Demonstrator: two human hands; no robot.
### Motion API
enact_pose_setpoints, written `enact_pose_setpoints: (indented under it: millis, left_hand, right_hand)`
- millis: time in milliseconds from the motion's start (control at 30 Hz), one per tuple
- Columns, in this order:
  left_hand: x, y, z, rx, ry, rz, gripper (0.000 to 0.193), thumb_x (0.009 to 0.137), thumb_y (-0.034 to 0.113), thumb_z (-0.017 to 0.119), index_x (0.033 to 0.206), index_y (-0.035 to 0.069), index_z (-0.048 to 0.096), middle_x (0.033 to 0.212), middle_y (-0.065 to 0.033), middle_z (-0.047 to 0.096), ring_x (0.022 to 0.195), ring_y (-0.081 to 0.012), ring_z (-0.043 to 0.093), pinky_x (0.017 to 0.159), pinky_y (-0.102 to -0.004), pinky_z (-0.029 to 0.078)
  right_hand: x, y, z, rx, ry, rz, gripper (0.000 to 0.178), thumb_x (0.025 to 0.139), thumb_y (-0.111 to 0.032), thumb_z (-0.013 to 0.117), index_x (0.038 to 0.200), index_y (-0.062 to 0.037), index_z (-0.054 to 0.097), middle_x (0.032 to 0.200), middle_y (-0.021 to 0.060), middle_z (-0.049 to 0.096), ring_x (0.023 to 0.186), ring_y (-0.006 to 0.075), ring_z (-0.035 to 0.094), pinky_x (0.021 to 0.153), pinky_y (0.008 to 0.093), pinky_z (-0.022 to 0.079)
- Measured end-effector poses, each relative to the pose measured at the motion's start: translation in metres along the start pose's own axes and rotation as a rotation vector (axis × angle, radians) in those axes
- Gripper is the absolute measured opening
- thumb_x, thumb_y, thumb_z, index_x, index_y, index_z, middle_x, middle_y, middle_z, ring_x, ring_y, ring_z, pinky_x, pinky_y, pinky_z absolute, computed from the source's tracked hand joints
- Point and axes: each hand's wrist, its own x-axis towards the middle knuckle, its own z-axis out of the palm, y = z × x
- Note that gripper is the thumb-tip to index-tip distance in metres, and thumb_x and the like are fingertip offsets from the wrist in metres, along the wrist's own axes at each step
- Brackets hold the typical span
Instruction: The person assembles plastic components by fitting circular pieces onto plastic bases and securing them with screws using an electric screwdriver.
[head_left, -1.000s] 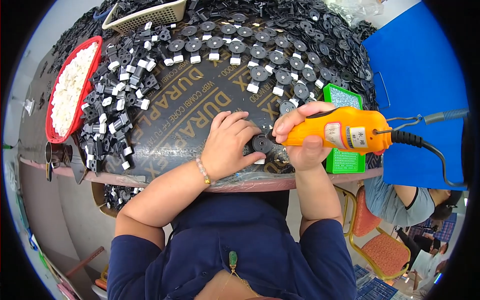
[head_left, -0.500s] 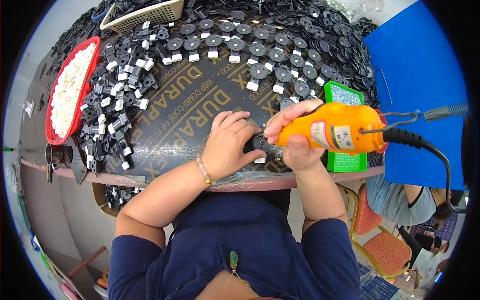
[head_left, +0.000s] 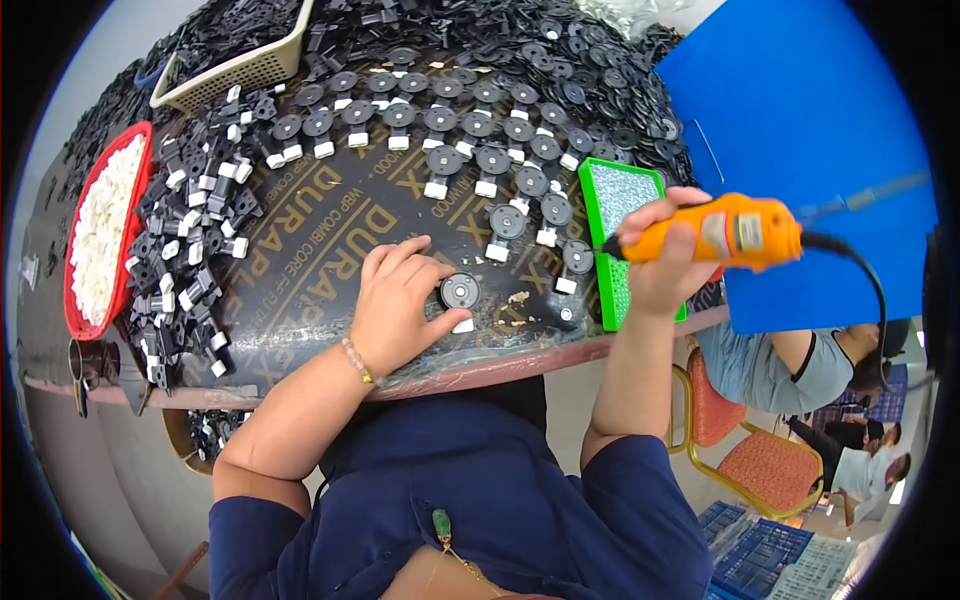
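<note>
My left hand (head_left: 395, 312) rests on the table, thumb and fingers curled round a black wheel part (head_left: 460, 290) with a white block at its near end. A bright metal centre shows on the wheel's face. In my right hand (head_left: 662, 268) is an orange electric screwdriver (head_left: 715, 236), held level with its dark tip pointing left over a green tray (head_left: 608, 290). Small silvery screws (head_left: 625, 190) fill the tray's far section; the near section is a perforated green plate. Whether a screw sits on the screwdriver's tip is too small to tell.
Rows of similar wheel parts (head_left: 440, 160) curve across the table. Left lie piled black brackets with white blocks (head_left: 190, 230) and a red basket (head_left: 146, 190) of white pieces. Behind are a cream basket (head_left: 235, 85) and heaped black discs. A cable trails from the screwdriver beside a blue panel (head_left: 800, 120).
My right hand has carried the screwdriver off the wheel part, rightward to the green tray. My left hand stays at the wheel part. The whole view has shifted.
</note>
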Motion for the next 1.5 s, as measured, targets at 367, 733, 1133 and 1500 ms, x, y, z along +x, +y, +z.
enact_pose_setpoints:
  millis: [367,733,1133,1500]
  left_hand:
    - [0.005,0.000,0.006,0.050,0.039,0.049,0.051,0.069,0.030,0.088,0.112,0.009,0.069,0.114,-0.0064,0.068,0.132,-0.0343,0.052,0.111,-0.0513,0.033]
    - [0.005,0.002,0.005,0.049,0.021,0.054,0.062,0.067,0.031,0.089,0.121,0.009,0.068,0.119,-0.0063,0.066,0.134,-0.0346,0.050,0.112,-0.0520,0.031]
    - [0.005,-0.001,0.005,0.060,0.016,0.052,0.051,0.073,0.034,0.087,0.116,0.014,0.071,0.113,-0.0028,0.067,0.132,-0.0300,0.052,0.113,-0.0507,0.032]
    - [0.003,-0.002,0.006,0.045,0.029,0.057,0.050,0.073,0.032,0.086,0.116,0.013,0.070,0.112,-0.0027,0.068,0.132,-0.0295,0.052,0.113,-0.0501,0.032]
  right_hand:
    - [0.001,0.037,-0.062,-0.159,0.209,0.087,0.033,0.102,-0.025,0.064,0.115,0.0021,0.050,0.074,0.0105,0.065,0.059,0.0168,0.059,0.057,0.0302,0.051]
    - [0.001,0.019,-0.059,-0.157,0.194,0.000,0.042,0.100,-0.035,0.066,0.117,0.0006,0.050,0.077,0.0117,0.065,0.059,0.0174,0.058,0.056,0.0310,0.051]
    - [-0.052,-0.016,0.069,0.333,-0.299,0.227,0.064,0.091,-0.059,0.070,0.117,-0.0063,0.045,0.078,0.0118,0.066,0.060,0.0183,0.062,0.060,0.0346,0.054]
    - [-0.057,-0.007,0.084,0.331,-0.328,0.316,0.062,0.090,-0.055,0.074,0.112,-0.0045,0.046,0.078,0.0119,0.065,0.061,0.0171,0.062,0.065,0.0330,0.056]
